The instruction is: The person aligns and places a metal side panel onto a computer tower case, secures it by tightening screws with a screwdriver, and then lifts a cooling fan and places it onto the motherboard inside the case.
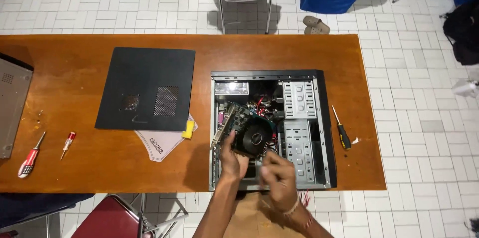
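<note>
An open desktop computer case (pixel 272 130) lies on its side on the orange-brown wooden bench (pixel 75 68), its interior facing up. The left hand (pixel 233 159) grasps a graphics card (pixel 253 137) with a round black fan, holding it tilted above the motherboard in the case's near half. The right hand (pixel 278 178) is just beside the card's near edge, blurred; whether it is clenched or grasping anything cannot be told. The removed black side panel (pixel 145 88) lies flat to the left of the case, with a grey cloth (pixel 162 142) and a small yellow object (pixel 188 129) at its near corner. A black-and-yellow screwdriver (pixel 342 129) lies right of the case. Two red-handled screwdrivers (pixel 30 157) lie well apart, far left.
</note>
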